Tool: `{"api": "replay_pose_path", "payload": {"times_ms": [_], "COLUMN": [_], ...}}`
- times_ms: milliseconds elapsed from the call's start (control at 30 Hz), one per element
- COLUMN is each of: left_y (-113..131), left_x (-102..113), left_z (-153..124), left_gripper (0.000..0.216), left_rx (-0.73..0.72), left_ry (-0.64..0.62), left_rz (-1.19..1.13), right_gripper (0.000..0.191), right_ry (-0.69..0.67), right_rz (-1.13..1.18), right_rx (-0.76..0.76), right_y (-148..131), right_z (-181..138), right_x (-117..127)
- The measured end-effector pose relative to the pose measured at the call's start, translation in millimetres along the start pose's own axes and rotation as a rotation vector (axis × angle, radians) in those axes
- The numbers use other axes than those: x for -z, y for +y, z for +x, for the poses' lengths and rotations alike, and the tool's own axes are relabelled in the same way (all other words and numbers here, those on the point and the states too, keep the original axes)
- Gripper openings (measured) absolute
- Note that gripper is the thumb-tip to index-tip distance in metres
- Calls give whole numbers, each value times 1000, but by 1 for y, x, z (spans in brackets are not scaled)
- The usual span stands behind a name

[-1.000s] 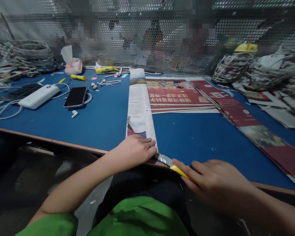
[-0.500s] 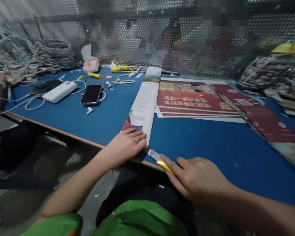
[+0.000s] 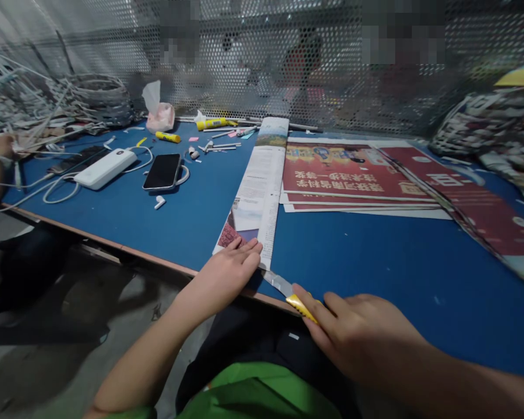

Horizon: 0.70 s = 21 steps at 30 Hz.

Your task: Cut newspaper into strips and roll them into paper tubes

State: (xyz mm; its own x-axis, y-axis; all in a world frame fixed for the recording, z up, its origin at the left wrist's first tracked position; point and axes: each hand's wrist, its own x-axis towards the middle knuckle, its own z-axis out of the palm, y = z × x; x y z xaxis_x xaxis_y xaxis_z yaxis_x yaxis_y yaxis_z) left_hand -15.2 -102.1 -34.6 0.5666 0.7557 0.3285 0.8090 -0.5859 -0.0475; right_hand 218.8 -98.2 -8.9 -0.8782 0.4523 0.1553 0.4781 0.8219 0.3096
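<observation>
Blue table underneath everything. Mid-table, lying flat, a stack of red printed sheets. Just beside it on the left, a long folded newspaper strip reaching to the near edge. Far left, a woven basket, contents hidden. Pressing flat on the strip's near end, left hand, fingers straight and together. Curled around a yellow utility knife, right hand, blade bare at the strip's near corner. Far back, a pink tissue pack, one white tissue poking out.
</observation>
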Motion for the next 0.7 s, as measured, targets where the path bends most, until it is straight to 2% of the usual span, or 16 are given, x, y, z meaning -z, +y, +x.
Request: {"api": "replay_pose_path", "payload": {"times_ms": [233, 400, 700], "left_y": [0, 0, 0], "left_x": [1, 0, -2], "left_z": [1, 1, 1], "left_gripper": [36, 36, 37], "left_rx": [1, 14, 16], "left_ry": [-13, -5, 16], "left_rz": [-2, -18, -1], "right_gripper": [35, 37, 41], "right_ry": [-17, 101, 89], "right_rz": [27, 26, 40], "right_rx": [-15, -81, -76], "right_y": [-1, -6, -4], "right_z": [-1, 0, 1], "right_x": [4, 0, -2]}}
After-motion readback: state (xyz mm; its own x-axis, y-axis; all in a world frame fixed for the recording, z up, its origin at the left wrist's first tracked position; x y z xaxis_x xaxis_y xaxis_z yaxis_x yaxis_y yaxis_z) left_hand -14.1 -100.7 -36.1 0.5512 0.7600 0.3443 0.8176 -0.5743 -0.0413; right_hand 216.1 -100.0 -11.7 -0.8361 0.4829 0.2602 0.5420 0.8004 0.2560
